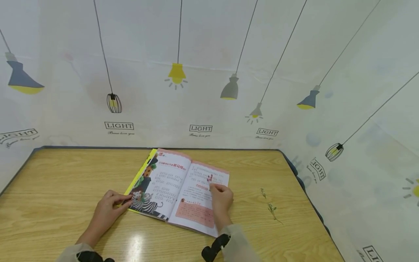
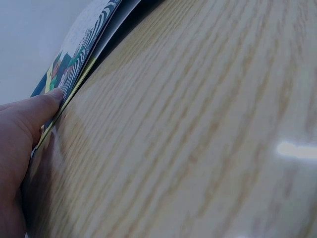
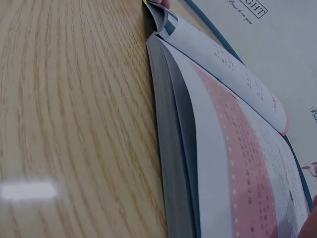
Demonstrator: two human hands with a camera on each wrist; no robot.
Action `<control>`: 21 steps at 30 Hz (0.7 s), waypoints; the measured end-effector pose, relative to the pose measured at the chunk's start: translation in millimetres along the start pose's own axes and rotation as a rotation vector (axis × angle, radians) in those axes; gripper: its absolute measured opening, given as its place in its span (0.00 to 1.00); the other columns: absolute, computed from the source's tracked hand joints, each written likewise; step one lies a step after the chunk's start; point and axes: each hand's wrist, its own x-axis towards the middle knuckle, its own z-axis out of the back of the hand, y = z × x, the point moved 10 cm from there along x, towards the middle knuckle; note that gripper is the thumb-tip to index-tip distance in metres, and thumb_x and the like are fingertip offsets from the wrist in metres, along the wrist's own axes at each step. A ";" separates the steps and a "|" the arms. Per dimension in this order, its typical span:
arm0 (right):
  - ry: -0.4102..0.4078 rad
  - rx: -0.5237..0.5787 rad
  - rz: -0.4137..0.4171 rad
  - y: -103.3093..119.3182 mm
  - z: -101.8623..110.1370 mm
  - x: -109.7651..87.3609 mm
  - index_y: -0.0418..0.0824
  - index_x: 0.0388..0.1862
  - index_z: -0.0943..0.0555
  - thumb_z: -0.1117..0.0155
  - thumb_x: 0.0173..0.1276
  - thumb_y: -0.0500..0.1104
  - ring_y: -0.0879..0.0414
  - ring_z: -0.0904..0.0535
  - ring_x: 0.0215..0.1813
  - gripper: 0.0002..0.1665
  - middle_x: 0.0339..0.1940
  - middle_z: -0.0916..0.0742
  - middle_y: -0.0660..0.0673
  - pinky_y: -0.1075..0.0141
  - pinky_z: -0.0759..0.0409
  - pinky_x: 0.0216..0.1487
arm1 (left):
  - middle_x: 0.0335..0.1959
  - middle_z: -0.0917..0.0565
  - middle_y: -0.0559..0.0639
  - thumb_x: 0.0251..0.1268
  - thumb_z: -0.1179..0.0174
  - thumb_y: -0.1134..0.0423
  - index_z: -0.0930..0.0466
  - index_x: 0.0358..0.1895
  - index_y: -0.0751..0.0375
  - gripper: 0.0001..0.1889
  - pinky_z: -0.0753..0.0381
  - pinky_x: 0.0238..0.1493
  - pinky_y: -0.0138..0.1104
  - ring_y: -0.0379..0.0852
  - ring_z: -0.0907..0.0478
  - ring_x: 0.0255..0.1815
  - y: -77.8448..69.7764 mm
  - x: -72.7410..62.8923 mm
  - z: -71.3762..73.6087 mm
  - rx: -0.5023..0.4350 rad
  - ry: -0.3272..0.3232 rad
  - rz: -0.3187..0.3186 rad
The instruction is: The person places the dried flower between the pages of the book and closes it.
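Observation:
An open book (image 1: 183, 189) lies on the wooden table, with zebras printed on its left page and a pink box on its right page. My left hand (image 1: 111, 209) grips the book's lower left edge; in the left wrist view the thumb (image 2: 47, 103) lies on the page. Over the right page, my right hand (image 1: 222, 200) pinches a small dried red flower sprig (image 1: 210, 178) between thumb and fingertips. The sprig's red tip (image 3: 311, 169) and a bit of the hand (image 3: 310, 223) show at the right edge of the right wrist view.
Two thin dried green sprigs, a shorter one (image 1: 263, 193) and a longer one (image 1: 272, 210), lie on the table (image 1: 82, 167) right of the book. A white sheet (image 1: 147, 43) printed with lamps hangs behind the table and along its right side.

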 end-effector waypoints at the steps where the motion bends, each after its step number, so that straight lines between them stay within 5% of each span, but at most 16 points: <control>1: -0.004 0.002 0.007 1.4 0.1 -0.6 0.36 0.24 0.16 0.29 0.50 0.40 0.51 0.25 0.31 0.08 0.24 0.18 0.45 0.61 0.28 0.36 | 0.30 0.29 0.47 0.49 0.31 0.66 0.15 0.40 0.60 0.12 0.33 0.28 0.29 0.39 0.37 0.28 0.2 0.0 -0.3 -0.002 -0.002 0.000; 10: 0.015 0.016 0.002 2.5 -4.1 -4.0 0.36 0.24 0.16 0.29 0.50 0.40 0.52 0.25 0.30 0.08 0.25 0.18 0.44 0.62 0.27 0.35 | 0.30 0.29 0.47 0.50 0.32 0.66 0.15 0.40 0.60 0.12 0.33 0.28 0.30 0.39 0.36 0.29 0.5 -0.2 -0.9 -0.005 0.006 0.013; 21: -0.086 -0.201 0.045 -3.6 2.0 -6.1 0.44 0.19 0.15 0.29 0.47 0.47 0.52 0.24 0.29 0.07 0.23 0.17 0.50 0.57 0.32 0.35 | 0.30 0.30 0.48 0.51 0.32 0.64 0.15 0.41 0.61 0.12 0.34 0.28 0.30 0.40 0.37 0.28 0.4 -0.1 -0.8 -0.018 0.012 0.024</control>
